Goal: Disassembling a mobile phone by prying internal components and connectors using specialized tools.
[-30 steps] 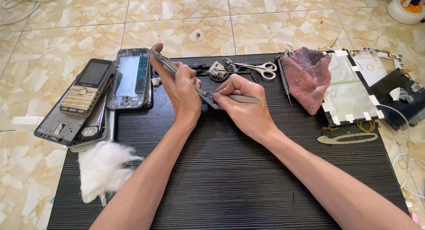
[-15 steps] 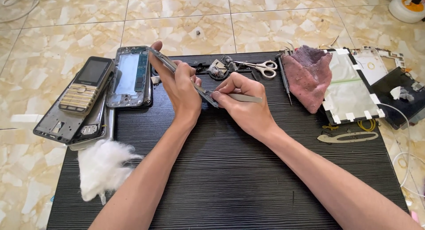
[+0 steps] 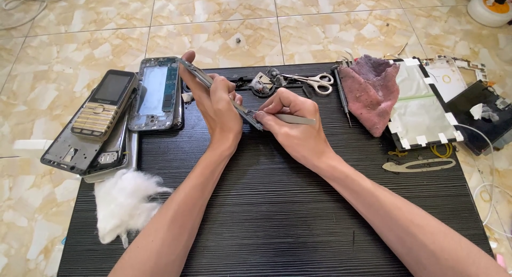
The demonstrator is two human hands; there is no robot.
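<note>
Phone frame: a thin grey phone frame [image 3: 224, 93] is held edge-on above the middle of the black ribbed board [image 3: 277, 213], slanting from upper left down to lower right.
Left hand: the left hand [image 3: 216, 103] grasps the frame, thumb at its upper end and fingers curled round its middle.
Right hand: the right hand [image 3: 290, 127] pinches slim metal tweezers [image 3: 285, 118] between thumb and fingertips, the other fingers tucked under.
Tweezer tips: they meet the lower end of the frame, just beside the left palm; whether they grip any small part there is too small to tell.
Behind the hands: a pair of small scissors [image 3: 314, 82] lies at the far edge of the board, next to a cluster of dark small parts [image 3: 261, 82].
Right of the hands: a thin screwdriver [image 3: 341, 95] lies beside a crumpled pinkish-purple cloth [image 3: 370, 93]; beyond it sits a flat panel with white tape at its corners [image 3: 421, 109], and nearer the front a pale curved prying tool [image 3: 418, 165].
Left of the hands: an opened phone body [image 3: 157, 93] lies face up at the board's far left corner, touching a keypad phone [image 3: 104, 103] stacked on other grey shells [image 3: 80, 154].
Front left: a tuft of white cotton [image 3: 125, 202] rests on the board's left edge.
Floor: beige marbled tiles [image 3: 224, 26] surround the board.
</note>
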